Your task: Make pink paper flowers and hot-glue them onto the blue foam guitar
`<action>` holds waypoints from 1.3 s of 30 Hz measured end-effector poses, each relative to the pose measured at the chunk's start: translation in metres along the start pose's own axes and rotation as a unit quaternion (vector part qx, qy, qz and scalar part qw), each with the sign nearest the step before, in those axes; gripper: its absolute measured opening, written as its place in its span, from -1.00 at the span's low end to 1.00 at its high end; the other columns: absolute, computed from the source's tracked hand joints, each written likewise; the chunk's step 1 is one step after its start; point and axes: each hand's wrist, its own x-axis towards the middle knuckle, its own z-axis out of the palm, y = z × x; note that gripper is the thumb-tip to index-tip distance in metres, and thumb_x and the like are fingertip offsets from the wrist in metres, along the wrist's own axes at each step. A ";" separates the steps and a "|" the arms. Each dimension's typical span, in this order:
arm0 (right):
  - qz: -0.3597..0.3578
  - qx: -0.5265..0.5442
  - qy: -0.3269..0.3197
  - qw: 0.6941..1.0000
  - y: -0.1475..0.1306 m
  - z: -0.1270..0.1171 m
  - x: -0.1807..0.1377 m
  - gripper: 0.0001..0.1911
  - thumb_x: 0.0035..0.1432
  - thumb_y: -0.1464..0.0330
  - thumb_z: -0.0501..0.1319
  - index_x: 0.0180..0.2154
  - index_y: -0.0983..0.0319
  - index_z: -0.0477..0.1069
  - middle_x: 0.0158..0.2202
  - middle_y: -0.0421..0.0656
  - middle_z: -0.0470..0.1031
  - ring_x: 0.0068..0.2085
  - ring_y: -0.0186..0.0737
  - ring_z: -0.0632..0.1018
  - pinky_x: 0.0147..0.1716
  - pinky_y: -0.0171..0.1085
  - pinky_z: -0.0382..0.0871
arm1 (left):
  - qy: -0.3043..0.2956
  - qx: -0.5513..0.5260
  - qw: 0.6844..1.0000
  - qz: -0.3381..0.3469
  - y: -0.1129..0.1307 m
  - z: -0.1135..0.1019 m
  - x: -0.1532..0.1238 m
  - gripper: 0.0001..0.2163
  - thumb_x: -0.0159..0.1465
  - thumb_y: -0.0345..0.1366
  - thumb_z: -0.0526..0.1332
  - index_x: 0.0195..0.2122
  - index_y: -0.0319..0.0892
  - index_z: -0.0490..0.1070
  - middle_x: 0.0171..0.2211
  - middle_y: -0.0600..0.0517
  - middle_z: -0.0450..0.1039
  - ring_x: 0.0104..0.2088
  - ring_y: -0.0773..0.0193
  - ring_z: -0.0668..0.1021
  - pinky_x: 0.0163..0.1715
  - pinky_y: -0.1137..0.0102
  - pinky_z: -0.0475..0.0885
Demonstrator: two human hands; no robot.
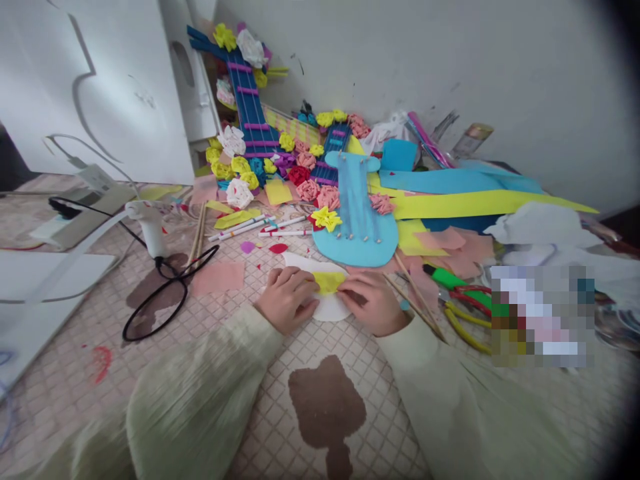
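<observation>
Between my two hands is a small piece of yellow crepe paper [327, 282], lying over a white paper shape [327, 309]. My left hand [290, 299] has its fingers curled at the yellow paper's left end. At the right end, my right hand [374, 300] pinches the edge between thumb and fingers. Just beyond them lies a light blue instrument-shaped cutout [355, 247] with strings, and a yellow paper flower [326, 219] sits at its left edge. The white shape is partly covered by both hands.
A white glue gun [150, 230] with a looped black cable stands left. Dark blue paper instruments [247, 100] with paper flowers lean at the back. Green-handled scissors [450, 283], yellow-handled pliers [465, 327] and wooden sticks [420, 307] lie right. Long yellow paper strips [475, 205] stretch behind.
</observation>
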 end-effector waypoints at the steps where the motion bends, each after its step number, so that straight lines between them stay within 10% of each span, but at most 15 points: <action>1: 0.005 0.008 -0.005 1.000 0.000 0.000 0.000 -0.91 0.02 0.41 0.18 -0.42 0.22 0.46 -0.39 -0.13 0.49 -0.28 -0.18 0.46 -0.25 -0.17 0.32 | -0.003 -0.007 1.000 -0.014 0.001 0.000 0.001 -0.82 0.17 -0.27 0.07 -0.25 -0.16 0.39 -0.20 -0.02 0.44 -0.16 0.13 0.34 -0.21 0.20 0.18; 39: 0.162 0.066 0.008 0.985 -0.011 0.002 0.012 -0.87 -0.10 0.39 0.22 -0.62 0.23 0.36 -0.61 -0.20 0.38 -0.50 -0.28 0.38 -0.51 -0.31 0.21 | 0.007 -0.030 0.979 -0.200 0.013 0.008 0.019 -0.89 0.11 -0.26 0.15 -0.46 -0.17 0.37 -0.28 -0.01 0.33 -0.21 0.12 0.29 -0.24 0.18 0.20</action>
